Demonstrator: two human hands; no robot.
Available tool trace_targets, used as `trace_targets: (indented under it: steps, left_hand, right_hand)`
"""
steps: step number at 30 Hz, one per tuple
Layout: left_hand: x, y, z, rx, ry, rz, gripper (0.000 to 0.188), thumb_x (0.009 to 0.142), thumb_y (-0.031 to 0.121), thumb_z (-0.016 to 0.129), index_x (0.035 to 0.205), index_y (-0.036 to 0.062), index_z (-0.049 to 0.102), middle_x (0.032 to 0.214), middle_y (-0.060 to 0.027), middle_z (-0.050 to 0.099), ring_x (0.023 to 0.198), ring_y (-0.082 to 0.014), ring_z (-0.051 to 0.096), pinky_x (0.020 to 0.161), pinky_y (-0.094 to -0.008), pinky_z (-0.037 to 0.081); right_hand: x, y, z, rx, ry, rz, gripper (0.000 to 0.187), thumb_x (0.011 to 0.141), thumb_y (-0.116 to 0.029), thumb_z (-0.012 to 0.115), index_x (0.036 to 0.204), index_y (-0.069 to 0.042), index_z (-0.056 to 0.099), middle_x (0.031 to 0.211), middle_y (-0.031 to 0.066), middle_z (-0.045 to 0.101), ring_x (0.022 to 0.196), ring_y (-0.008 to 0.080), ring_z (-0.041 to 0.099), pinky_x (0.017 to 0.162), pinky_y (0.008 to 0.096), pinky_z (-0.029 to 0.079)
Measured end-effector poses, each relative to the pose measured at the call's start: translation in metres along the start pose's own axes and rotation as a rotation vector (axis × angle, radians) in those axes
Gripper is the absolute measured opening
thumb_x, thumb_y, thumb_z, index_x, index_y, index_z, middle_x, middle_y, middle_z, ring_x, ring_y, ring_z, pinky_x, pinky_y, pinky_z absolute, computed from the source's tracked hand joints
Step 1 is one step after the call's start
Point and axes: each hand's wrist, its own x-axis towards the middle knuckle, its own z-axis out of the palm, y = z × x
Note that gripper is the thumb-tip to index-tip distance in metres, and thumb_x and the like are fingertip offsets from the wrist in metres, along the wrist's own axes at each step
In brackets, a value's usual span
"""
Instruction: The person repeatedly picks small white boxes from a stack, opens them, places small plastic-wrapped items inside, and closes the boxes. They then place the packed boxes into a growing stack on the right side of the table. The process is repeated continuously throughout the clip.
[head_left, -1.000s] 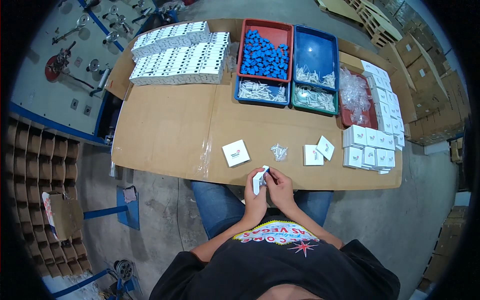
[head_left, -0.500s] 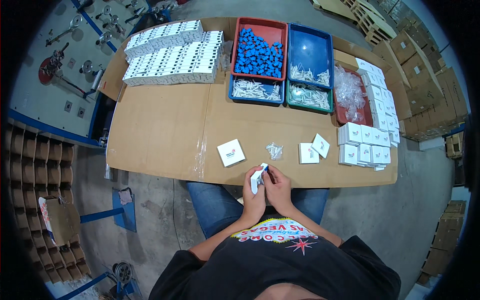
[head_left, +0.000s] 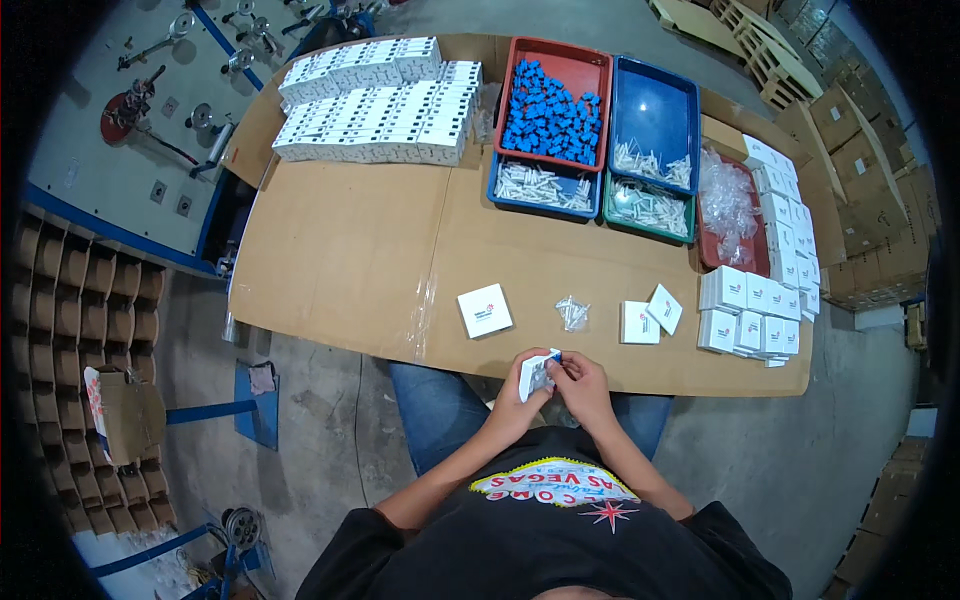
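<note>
Looking down through the head camera from afar, I find the small white case [head_left: 529, 377] raised in front of the body, just off the near edge of the cardboard sheet [head_left: 340, 235] and above the lap. The left hand [head_left: 514, 396] supports it, fingers curled behind and thumb pressed on the near side, probably to keep it steady and tilted so its greyish right-hand face lies within the other hand's reach. The right hand [head_left: 588, 390] meets that edge beside a bit of blue [head_left: 554, 356], its thumb and forefinger bent close together; whether they pinch something or merely press, I cannot tell.

Beyond the knuckles lie a flat white box [head_left: 485, 312], a clear packet [head_left: 572, 313] of pale pieces, and a square white box [head_left: 639, 324] with a tilted white box [head_left: 664, 309] overlapping it, all presumably laid near for short reaches. Farther off, the red tray [head_left: 584, 68] seems to keep blue parts [head_left: 552, 112] apart from the pale sticks in the blue tray [head_left: 540, 207] and green tray [head_left: 650, 232]. Neat white stacks [head_left: 745, 318] flank the right side, likely for tidiness.
</note>
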Motion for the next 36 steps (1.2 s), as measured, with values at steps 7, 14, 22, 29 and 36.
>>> trace_targets:
  steps: [7,14,22,29,36]
  left_hand:
    - [0.002,-0.005,-0.012,-0.186,-0.083,-0.167,0.056,0.095,-0.001,0.065,0.146,0.0094,0.046,0.131,-0.0071,0.059,0.119,-0.0148,0.059,0.099,-0.0315,0.052]
    - [0.003,-0.012,-0.024,-0.346,-0.139,-0.314,0.056,0.092,0.000,0.068,0.144,0.0105,0.050,0.128,-0.0053,0.061,0.116,-0.0142,0.061,0.096,-0.0299,0.053]
    - [0.006,-0.013,-0.017,-0.183,-0.212,-0.259,0.052,0.090,-0.006,0.062,0.139,0.0106,0.054,0.121,-0.0019,0.061,0.114,-0.0115,0.060,0.096,-0.0296,0.052]
    - [0.001,-0.037,-0.011,-0.158,-0.138,-0.128,0.042,0.094,-0.008,0.053,0.133,0.0081,0.055,0.119,-0.0029,0.061,0.106,-0.0119,0.061,0.092,-0.0271,0.052]
    - [-0.018,-0.033,0.009,-0.107,0.111,-0.047,0.037,0.096,-0.007,0.051,0.131,0.0046,0.056,0.119,-0.0055,0.062,0.109,-0.0129,0.061,0.096,-0.0273,0.049]
  right_hand:
    - [0.000,0.015,-0.014,-0.025,-0.047,0.053,0.023,0.100,-0.014,0.074,0.110,0.007,0.073,0.097,0.0090,0.077,0.087,0.0108,0.070,0.076,0.0269,0.055]
    - [-0.005,0.011,-0.015,-0.043,-0.119,0.078,0.024,0.098,-0.013,0.076,0.109,0.007,0.074,0.095,0.0089,0.077,0.085,0.0104,0.069,0.074,0.0265,0.054]
    - [-0.003,0.026,-0.015,-0.134,-0.112,0.028,0.031,0.096,-0.022,0.077,0.107,0.007,0.074,0.085,0.0100,0.076,0.075,0.0098,0.066,0.065,0.0299,0.052]
    - [-0.012,0.015,-0.020,-0.235,-0.170,-0.011,0.027,0.099,-0.022,0.073,0.104,0.005,0.074,0.080,0.0103,0.073,0.071,0.0117,0.065,0.063,0.0322,0.051]
    - [-0.025,0.011,-0.007,-0.255,-0.160,-0.076,0.021,0.101,-0.009,0.070,0.116,0.005,0.073,0.091,0.0063,0.075,0.083,0.0076,0.065,0.072,0.0281,0.054]
